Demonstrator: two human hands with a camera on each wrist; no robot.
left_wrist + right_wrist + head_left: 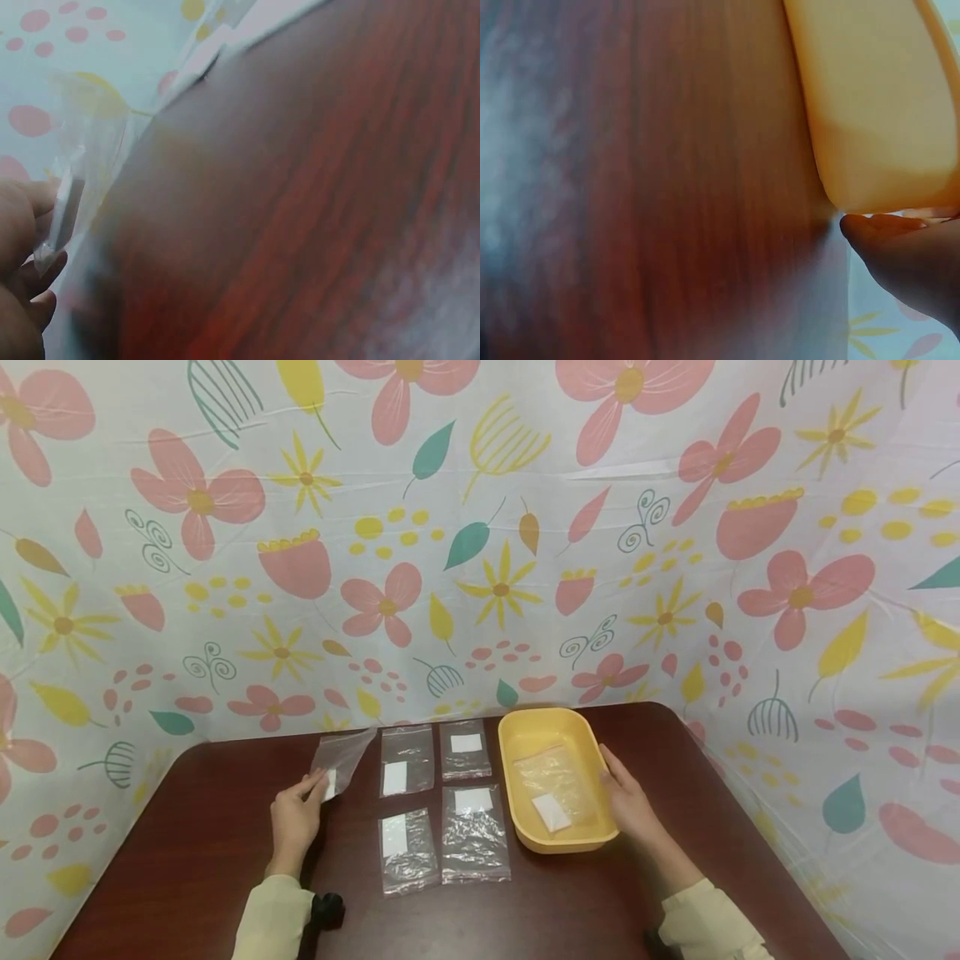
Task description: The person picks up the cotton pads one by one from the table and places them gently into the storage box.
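My left hand [295,820] pinches a clear plastic bag [347,758] with a white rectangle in it, tilted over the table's left side. In the left wrist view the fingers [22,225] hold the bag's lower end around the white piece [67,210]. At the right, my right hand [626,797] holds the side of a yellow plastic tub [528,841], some of its fingers hidden behind the wall. Inside the tub lies another clear bag [585,785] with a white piece. The right wrist view shows the thumb [885,232] against the tub's outer side.
Between the hands several clear bags with white rectangles lie in two rows: a back bag [416,747], a bag beside the tub [467,760], a front left bag [411,868] and a larger front bag [476,843]. A flowered cloth [480,527] hangs behind the dark wooden table [187,843].
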